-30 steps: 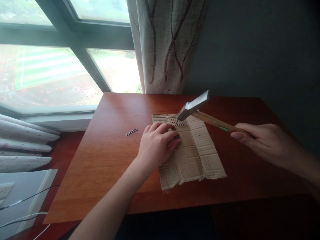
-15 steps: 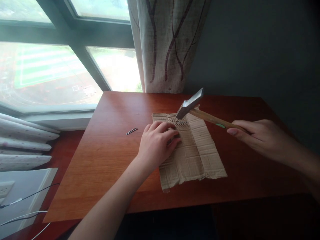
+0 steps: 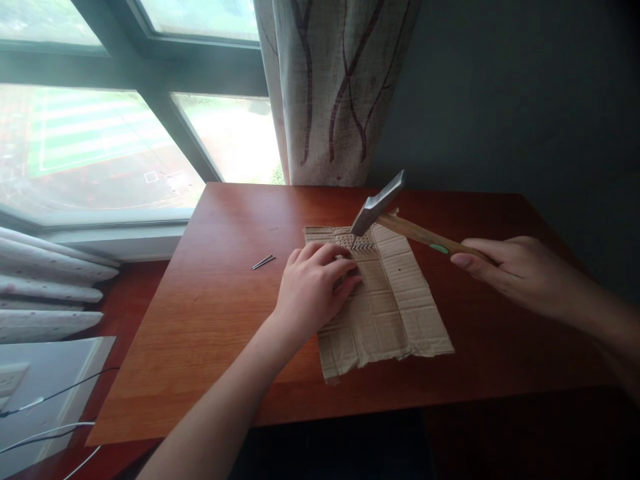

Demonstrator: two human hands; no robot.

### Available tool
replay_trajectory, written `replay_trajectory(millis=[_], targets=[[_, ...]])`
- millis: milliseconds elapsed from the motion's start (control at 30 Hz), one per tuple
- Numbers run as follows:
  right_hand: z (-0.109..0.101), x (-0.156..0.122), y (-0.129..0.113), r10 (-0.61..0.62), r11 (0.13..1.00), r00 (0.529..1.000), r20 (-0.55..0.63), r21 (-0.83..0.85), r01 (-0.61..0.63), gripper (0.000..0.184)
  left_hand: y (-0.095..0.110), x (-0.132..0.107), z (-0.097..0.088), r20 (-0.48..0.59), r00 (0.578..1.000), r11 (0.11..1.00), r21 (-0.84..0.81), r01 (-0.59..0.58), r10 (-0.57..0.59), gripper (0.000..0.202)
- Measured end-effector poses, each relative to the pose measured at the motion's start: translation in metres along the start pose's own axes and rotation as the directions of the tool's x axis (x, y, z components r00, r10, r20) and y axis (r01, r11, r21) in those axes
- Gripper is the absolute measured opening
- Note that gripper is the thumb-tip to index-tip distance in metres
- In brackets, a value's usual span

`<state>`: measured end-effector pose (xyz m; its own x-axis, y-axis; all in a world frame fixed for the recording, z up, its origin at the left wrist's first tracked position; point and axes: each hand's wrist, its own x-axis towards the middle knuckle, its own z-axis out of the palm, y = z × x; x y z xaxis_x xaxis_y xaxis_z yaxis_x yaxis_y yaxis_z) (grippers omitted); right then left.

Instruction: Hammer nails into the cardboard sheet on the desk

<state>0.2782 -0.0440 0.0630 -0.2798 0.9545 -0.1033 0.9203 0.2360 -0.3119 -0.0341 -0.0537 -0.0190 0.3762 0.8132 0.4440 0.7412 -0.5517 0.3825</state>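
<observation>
My right hand (image 3: 500, 263) grips the wooden handle of a hammer (image 3: 375, 207), its metal head held just above the far part of a torn brown cardboard sheet (image 3: 387, 327). Below the head, the sheet carries a patch of small dark holes and a row of short nails (image 3: 363, 245). A thin dark upright line, seemingly a nail, shows directly under the hammer. My left hand (image 3: 315, 277) rests on the left side of the cardboard, fingers curled and closed beside the patch. What lies beneath these fingers is hidden.
Loose nails (image 3: 263, 261) lie on the reddish wooden table (image 3: 210, 320), left of my left hand. A curtain (image 3: 335, 100) hangs behind the table's far edge, next to a window (image 3: 100, 140). Cables (image 3: 55, 427) run at lower left near a socket (image 3: 13, 380).
The hammer and my right hand have risen slightly and shifted a little left. My left hand, the cardboard and the loose nails stay where they were.
</observation>
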Motion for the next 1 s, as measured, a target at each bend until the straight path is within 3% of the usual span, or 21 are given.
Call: replay_trajectory(millis=[400, 600, 1000], targets=[[-0.005, -0.006, -0.006, -0.017, 0.999, 0.996, -0.084, 0.032, 0.02, 0.059, 0.0, 0.0, 0.001, 0.008, 1.0, 1.0, -0.011, 0.011, -0.011, 0.016], [-0.005, -0.008, -0.003, -0.003, 1.0, 0.999, -0.04, 0.01, 0.003, 0.059, 0.0, 0.001, 0.001, 0.012, 1.0, 1.0, -0.007, 0.013, -0.013, 0.016], [-0.003, -0.011, -0.004, -0.06, 0.998, 0.996, -0.069, -0.025, 0.058, 0.056, 0.0, 0.0, 0.001, 0.005, 1.0, 1.0, -0.013, 0.013, -0.013, 0.017]])
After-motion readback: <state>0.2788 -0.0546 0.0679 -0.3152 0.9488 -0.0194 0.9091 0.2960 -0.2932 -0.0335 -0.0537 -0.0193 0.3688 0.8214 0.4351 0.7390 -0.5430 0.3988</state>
